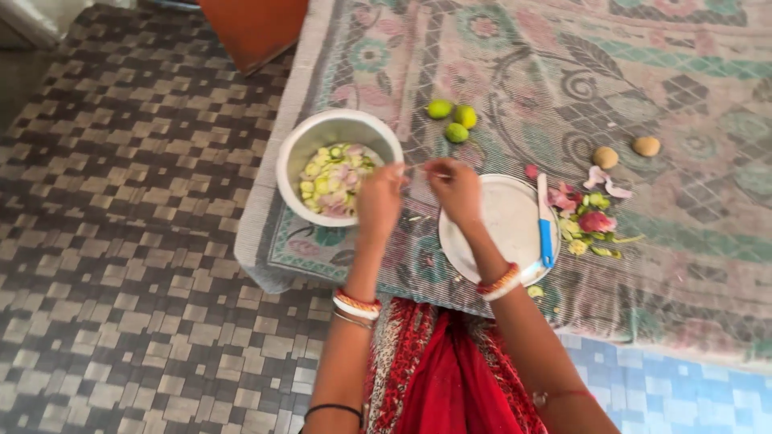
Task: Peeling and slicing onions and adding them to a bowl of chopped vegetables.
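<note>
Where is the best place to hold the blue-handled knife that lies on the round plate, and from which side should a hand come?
Probably grip the blue handle, not the pale blade. The knife lies across the plate's right edge, blade away from the person, handle nearest. The right hand could come from the near side and close over the handle from above.

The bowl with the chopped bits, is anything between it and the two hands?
Nothing visible. The left hand hovers at the rim of the metal bowl, and the right hand sits just beside it over the patterned cloth, above the white plate.
</note>
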